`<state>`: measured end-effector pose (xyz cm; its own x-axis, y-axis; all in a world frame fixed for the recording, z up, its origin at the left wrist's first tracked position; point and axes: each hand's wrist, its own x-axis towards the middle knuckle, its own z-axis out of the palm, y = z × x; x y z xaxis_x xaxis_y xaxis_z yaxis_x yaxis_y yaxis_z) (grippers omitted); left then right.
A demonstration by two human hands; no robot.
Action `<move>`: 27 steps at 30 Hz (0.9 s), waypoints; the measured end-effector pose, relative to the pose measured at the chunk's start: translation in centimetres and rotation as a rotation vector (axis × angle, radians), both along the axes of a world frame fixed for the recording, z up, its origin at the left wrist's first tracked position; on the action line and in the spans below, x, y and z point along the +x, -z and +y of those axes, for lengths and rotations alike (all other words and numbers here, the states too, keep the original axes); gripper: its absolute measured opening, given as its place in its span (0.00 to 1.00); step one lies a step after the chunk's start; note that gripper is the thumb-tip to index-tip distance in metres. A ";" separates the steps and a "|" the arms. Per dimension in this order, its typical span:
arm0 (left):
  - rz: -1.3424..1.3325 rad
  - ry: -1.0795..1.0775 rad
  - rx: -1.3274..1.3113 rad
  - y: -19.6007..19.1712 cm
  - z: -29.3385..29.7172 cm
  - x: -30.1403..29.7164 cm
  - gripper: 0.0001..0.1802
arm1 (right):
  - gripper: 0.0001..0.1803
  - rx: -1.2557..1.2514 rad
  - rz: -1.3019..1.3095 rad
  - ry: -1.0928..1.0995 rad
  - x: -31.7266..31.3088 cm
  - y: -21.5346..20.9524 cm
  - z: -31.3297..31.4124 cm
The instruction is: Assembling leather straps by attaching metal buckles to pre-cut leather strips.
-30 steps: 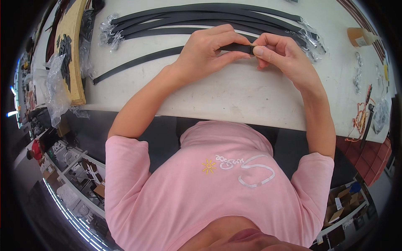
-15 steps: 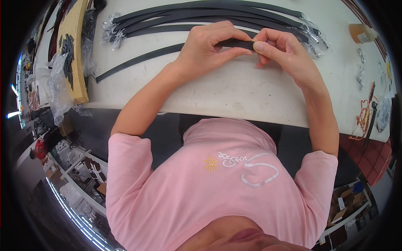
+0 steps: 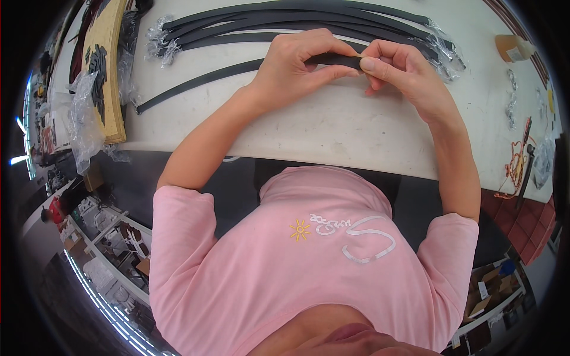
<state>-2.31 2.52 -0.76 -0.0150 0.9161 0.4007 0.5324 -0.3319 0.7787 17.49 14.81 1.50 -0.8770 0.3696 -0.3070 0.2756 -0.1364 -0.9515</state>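
A long, flat black strap (image 3: 205,80) runs from the left part of the white table up into both hands. My left hand (image 3: 303,62) is closed on it, thumb below and fingers above. Close beside it, my right hand (image 3: 401,70) pinches the strap between thumb and forefinger. What lies under the right fingertips is too small to make out. Beyond the hands lies a bundle of several similar black straps (image 3: 237,26), with clear plastic wrapped round their ends.
At the left stands a yellowish board (image 3: 113,89) with small black pieces on it and clear plastic (image 3: 86,121) hanging over its edge. On the table's right side are a tan roll (image 3: 510,48), a metal chain (image 3: 511,98) and an orange cord (image 3: 512,172). Another person (image 3: 56,210) is far left.
Both hands keep their hold on the strap, almost unmoved. The view has shifted very slightly.
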 end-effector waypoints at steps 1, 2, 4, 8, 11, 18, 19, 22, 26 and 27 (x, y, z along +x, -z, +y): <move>0.002 0.002 0.004 0.0 0.0 0.0 0.14 | 0.14 -0.009 0.007 0.003 0.0 0.0 0.0; 0.002 0.002 0.005 -0.1 0.0 -0.1 0.14 | 0.14 -0.017 0.013 0.007 0.0 0.0 0.0; 0.002 0.008 -0.077 -0.5 -0.2 -0.2 0.12 | 0.14 -0.020 0.009 0.004 0.0 0.0 0.1; -0.032 0.013 -0.053 -0.4 -0.2 -0.1 0.12 | 0.13 -0.028 0.006 -0.005 -0.1 0.0 0.0; -0.008 0.010 -0.051 -0.4 -0.3 -0.2 0.12 | 0.15 -0.014 0.028 -0.006 0.0 0.2 0.1; -0.033 0.016 -0.077 -0.3 -0.2 -0.2 0.12 | 0.13 -0.027 0.000 -0.004 -0.1 0.0 0.1; -0.033 0.017 -0.076 -0.3 -0.2 -0.2 0.12 | 0.13 -0.026 -0.004 -0.008 -0.1 0.0 0.1; -0.036 0.017 -0.076 -0.4 -0.2 -0.1 0.12 | 0.13 -0.017 0.006 -0.008 0.0 0.3 0.3; -0.039 0.016 -0.073 -0.3 -0.2 0.0 0.12 | 0.14 -0.017 0.014 -0.004 0.0 0.5 0.3; -0.030 0.014 -0.052 -0.1 -0.2 0.0 0.13 | 0.14 -0.018 0.014 -0.003 0.0 0.4 0.2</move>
